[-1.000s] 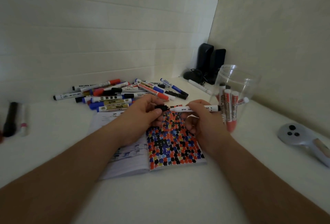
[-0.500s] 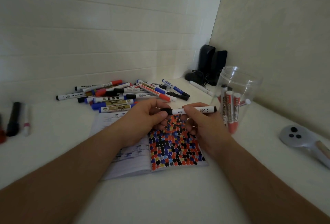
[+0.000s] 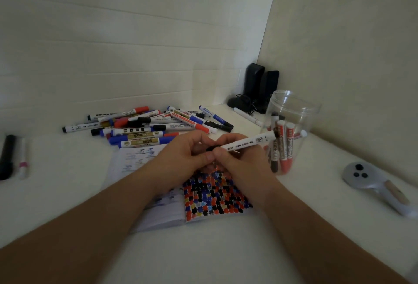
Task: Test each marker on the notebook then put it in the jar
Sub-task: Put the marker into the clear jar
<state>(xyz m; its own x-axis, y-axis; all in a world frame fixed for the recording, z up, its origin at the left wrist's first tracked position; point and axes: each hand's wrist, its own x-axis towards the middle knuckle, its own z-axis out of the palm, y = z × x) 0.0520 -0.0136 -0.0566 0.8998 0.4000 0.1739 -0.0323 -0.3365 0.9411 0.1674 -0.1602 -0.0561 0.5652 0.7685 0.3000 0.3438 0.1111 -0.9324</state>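
Note:
My right hand (image 3: 235, 161) grips a white marker (image 3: 246, 143) by its barrel, tail end tilted up toward the jar. My left hand (image 3: 185, 154) pinches the marker's black cap (image 3: 211, 148) at the near end. Both hands hover over the open notebook (image 3: 214, 200), whose right page is covered in red, black and blue blots. A clear plastic jar (image 3: 291, 111) stands to the right with several markers upright inside. A pile of markers (image 3: 147, 125) lies behind the notebook.
A black marker and a pink-banded one (image 3: 13, 157) lie at the far left. Black speakers (image 3: 260, 86) with a cable stand in the back corner, a lone white marker (image 3: 247, 116) in front of them. A grey handheld device (image 3: 371, 181) lies at the right. Walls close off the back and right.
The cap, apart from the marker a second ago, now sits on its near end between my hands. The marker's tail has tilted upward toward the jar.

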